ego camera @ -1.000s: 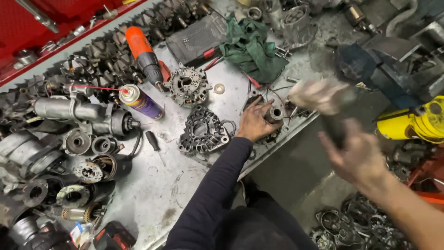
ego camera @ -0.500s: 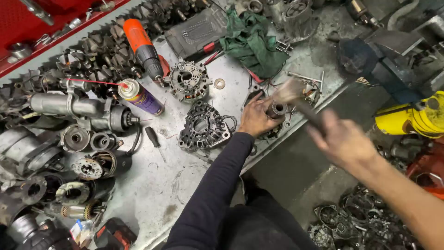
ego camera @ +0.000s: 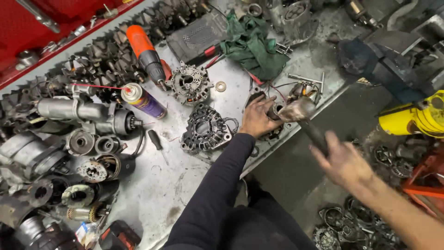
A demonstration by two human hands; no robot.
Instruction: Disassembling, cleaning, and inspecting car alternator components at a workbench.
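My left hand (ego camera: pixel 256 118) grips a dark round motor part (ego camera: pixel 273 134) at the front edge of the metal workbench (ego camera: pixel 162 185). In my right hand (ego camera: pixel 344 162) is a hammer (ego camera: pixel 300 113), held by its dark handle, with the blurred head down at the part beside my left fingers. A black finned housing (ego camera: pixel 203 129) lies just left of my left hand. Behind the part sits a wired stator piece (ego camera: pixel 305 90).
On the bench lie an orange drill (ego camera: pixel 145 53), a purple spray can (ego camera: pixel 141 99), a screwdriver (ego camera: pixel 155 139), a green rag (ego camera: pixel 252 46) and a washer (ego camera: pixel 221 86). Many starter and alternator parts (ego camera: pixel 78 115) crowd the left. A yellow machine (ego camera: pixel 416 118) stands right; parts cover the floor (ego camera: pixel 351 222).
My right hand has swung the hammer down from a raised position to the part under my left hand. The left hand has stayed on the part.
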